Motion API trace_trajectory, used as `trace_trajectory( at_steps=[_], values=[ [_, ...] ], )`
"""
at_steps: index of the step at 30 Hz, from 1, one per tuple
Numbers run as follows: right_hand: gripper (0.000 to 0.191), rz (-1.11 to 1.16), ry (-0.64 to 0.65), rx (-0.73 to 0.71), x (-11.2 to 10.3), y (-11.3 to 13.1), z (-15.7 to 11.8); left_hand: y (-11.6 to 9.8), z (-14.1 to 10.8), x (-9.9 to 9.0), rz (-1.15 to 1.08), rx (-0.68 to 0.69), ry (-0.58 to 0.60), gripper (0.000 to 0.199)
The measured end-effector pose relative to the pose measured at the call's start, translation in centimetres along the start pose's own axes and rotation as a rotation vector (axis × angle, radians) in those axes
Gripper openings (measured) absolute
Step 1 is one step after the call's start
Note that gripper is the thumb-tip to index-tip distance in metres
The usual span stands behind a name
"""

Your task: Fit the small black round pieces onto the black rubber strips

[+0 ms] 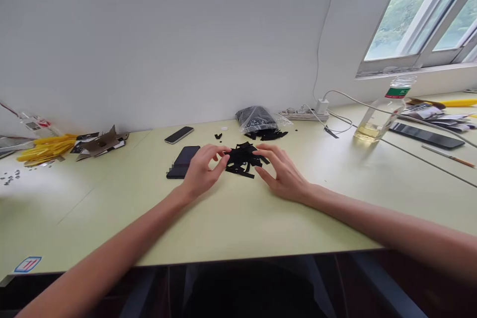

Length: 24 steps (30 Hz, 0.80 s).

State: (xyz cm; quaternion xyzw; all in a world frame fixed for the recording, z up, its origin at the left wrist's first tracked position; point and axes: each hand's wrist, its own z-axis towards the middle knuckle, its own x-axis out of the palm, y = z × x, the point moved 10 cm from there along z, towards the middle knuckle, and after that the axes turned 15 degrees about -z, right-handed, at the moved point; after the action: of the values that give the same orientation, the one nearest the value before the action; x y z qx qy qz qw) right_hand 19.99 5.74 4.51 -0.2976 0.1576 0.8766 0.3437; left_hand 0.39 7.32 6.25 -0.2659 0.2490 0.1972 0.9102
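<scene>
A loose pile of short black strips (244, 155) lies on the pale table between my two hands. My left hand (204, 170) is at the pile's left edge, its fingers bent and its thumb a little apart from the index finger. Nothing shows between them. On the other side, my right hand (281, 173) has its fingers spread, the index fingertip at the strips and the thumb lower down. Behind the pile, a clear plastic bag (256, 118) holds more dark pieces, and further black strips (266, 134) lie in front of it.
A black phone (183, 161) lies beside my left hand, with another phone (179, 134) behind it. To the right are a tilted-looking bottle (378, 119) with yellowish liquid, a power strip (303, 115) and a white cable. Yellow pieces (48, 149) lie far left.
</scene>
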Motion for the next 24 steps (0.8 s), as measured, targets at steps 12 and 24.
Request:
trace_trajectory(
  at_steps=[12,24],
  values=[
    [0.026,-0.099,0.283,0.103,7.3,-3.0,2.3,3.6,1.4,5.6,0.050,-0.130,0.274,0.016],
    [0.031,0.064,0.214,0.046,4.8,-1.8,2.8,1.0,1.4,4.3,-0.138,-0.090,0.166,0.014]
  ],
)
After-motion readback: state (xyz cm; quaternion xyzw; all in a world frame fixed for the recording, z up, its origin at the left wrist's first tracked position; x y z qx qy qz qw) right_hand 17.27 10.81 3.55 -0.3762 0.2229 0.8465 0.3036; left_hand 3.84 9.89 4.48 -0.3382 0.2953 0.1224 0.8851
